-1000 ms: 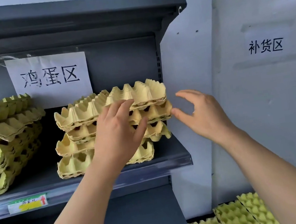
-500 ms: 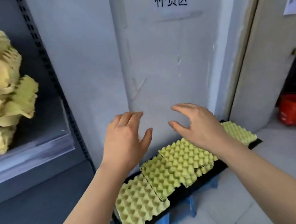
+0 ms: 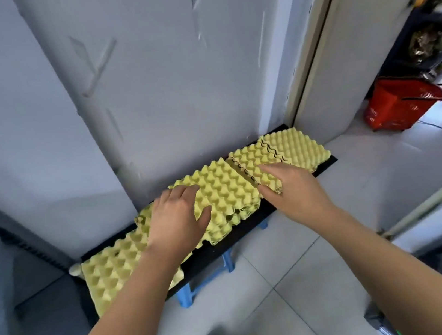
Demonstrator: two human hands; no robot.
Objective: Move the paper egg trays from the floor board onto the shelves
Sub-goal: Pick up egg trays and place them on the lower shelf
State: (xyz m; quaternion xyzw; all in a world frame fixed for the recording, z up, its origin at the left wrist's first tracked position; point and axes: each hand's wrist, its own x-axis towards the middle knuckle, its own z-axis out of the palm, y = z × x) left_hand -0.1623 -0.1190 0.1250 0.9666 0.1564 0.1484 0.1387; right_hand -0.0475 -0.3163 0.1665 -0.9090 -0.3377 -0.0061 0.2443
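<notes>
Against the wall, both spread hands (image 3: 175,217) (image 3: 291,185) reach egg trays (image 3: 222,187).

Pale grey wall (image 3: 159,70), tiled floor (image 3: 300,264), red basket (image 3: 397,109)

Both arms reach forward and down; left hand (image 3: 177,219) spread — right hand (image 3: 292,185) likewise, palm down.

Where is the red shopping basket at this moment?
In the head view, the red shopping basket sits on the tiled floor at the far right, beyond the right end of the black board, below a dark cluttered shelf.
</notes>
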